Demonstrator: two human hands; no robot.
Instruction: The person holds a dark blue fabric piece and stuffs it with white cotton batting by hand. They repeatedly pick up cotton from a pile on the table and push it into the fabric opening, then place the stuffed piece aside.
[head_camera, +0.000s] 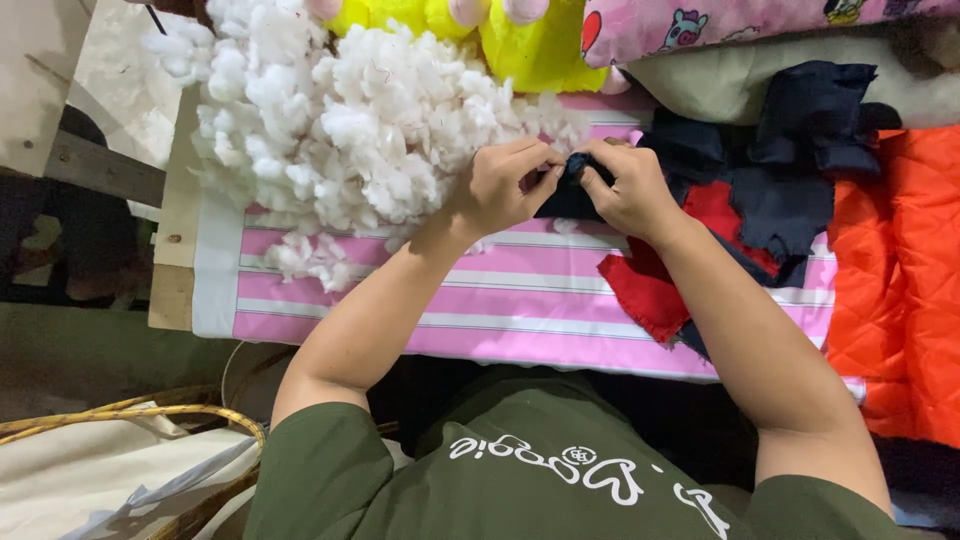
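Both hands — left hand (497, 187), right hand (622, 188) — pinched on dark navy fabric piece (570, 190), apparently small; white stuffing heap (340, 125) beside.

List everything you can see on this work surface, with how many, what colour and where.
stuffing fibre: one big loose pile, white, upper left of the cloth.
striped cloth: one, pink with white stripes, covering the table.
yellow plush toy: one, yellow with pink parts, top centre behind the pile.
dark blue fabric pieces: several, navy, upper right.
red fabric piece: one, red, under the right forearm.
orange quilted fabric: one, orange, right edge.
printed pink fabric: one, top right.
small dark blue piece: one, pinched between both hands.
left hand: on the small piece, beside the fibre.
right hand: on the same piece.
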